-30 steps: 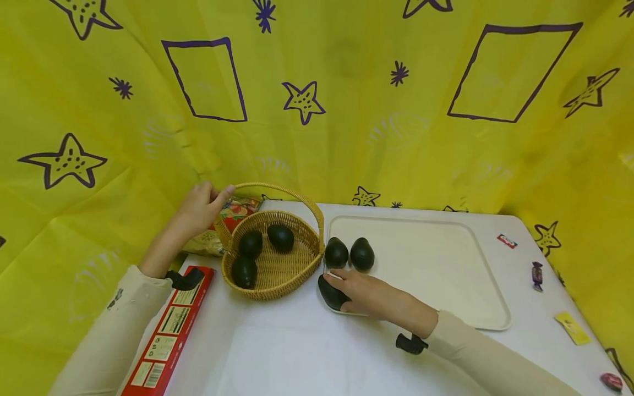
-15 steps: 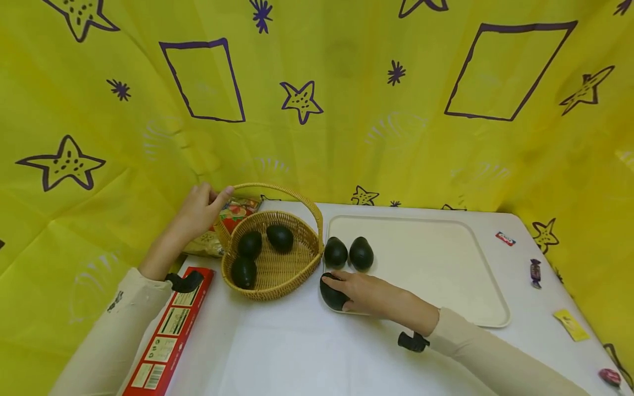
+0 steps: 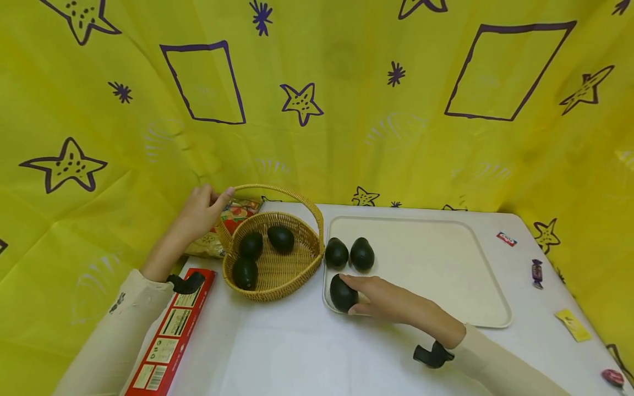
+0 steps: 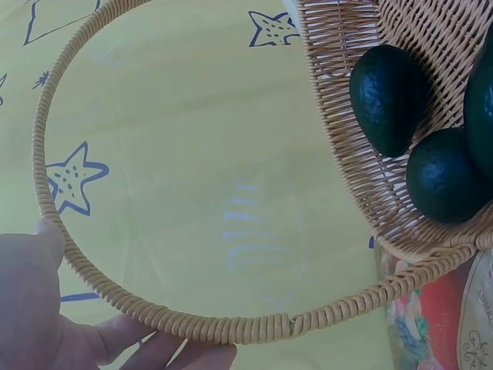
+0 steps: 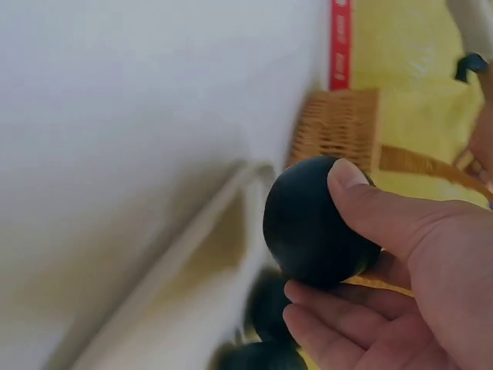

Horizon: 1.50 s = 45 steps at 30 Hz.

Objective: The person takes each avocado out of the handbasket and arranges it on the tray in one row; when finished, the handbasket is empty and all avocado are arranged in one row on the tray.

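My left hand (image 3: 199, 213) grips the handle (image 4: 192, 322) of a wicker basket (image 3: 277, 281), its thumb on one side and its fingertips under the other. Inside the basket lie three dark green avocados (image 3: 280, 239). With thumb and fingers, my right hand (image 3: 388, 297) holds another avocado (image 5: 312, 223) over the near left corner of a cream tray (image 3: 426, 275). Two more avocados (image 3: 362, 254) stand side by side on the tray's left part, just behind that hand.
Left of the basket lies a long red box (image 3: 170, 335), with shiny food packets (image 3: 239, 212) behind it. Along the table's right side are several small wrapped sweets (image 3: 537, 273). A yellow patterned curtain (image 3: 342, 154) hangs close behind the table.
My right hand has shifted slightly right with its avocado, which now looks more upright and clear of the tray's edge. My left hand and the basket have stayed put.
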Each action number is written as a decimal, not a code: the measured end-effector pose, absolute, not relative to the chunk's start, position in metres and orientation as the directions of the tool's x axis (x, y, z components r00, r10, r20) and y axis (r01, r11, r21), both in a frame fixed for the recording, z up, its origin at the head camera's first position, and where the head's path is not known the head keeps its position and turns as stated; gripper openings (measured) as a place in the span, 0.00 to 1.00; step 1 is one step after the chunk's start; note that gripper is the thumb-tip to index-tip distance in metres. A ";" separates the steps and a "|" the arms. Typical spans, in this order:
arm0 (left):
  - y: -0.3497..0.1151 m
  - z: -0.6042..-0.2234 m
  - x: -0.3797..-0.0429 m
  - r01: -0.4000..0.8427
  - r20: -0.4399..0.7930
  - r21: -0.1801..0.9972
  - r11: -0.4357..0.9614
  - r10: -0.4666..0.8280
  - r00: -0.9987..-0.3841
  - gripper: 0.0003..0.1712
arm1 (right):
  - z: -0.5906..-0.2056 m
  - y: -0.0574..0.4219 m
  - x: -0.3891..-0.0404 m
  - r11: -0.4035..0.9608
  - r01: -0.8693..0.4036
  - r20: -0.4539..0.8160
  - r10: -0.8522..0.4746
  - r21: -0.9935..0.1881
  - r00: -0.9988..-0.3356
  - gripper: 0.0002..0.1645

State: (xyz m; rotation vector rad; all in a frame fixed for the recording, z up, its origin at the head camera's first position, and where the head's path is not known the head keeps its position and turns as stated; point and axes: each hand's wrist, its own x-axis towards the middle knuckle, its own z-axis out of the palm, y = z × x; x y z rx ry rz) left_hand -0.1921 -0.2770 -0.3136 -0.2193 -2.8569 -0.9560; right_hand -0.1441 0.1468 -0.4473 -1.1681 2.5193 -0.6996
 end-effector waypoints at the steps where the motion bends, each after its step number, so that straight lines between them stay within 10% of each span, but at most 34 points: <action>1: -0.277 -0.313 -0.192 0.172 0.158 0.586 0.792 0.096 -0.983 0.38 | -0.444 0.151 -0.144 0.558 -0.620 -0.043 -0.761 -0.552 -0.647 0.45; 16: -0.281 -0.315 -0.189 0.150 0.126 0.572 0.806 0.094 -0.988 0.36 | -0.445 0.224 -0.199 0.596 -0.475 0.081 -0.566 -0.648 -0.820 0.46; 45: -0.278 -0.312 -0.188 0.108 0.082 0.571 0.814 0.075 -0.994 0.37 | -0.474 0.241 -0.213 0.621 -0.431 0.023 -0.553 -0.655 -0.833 0.45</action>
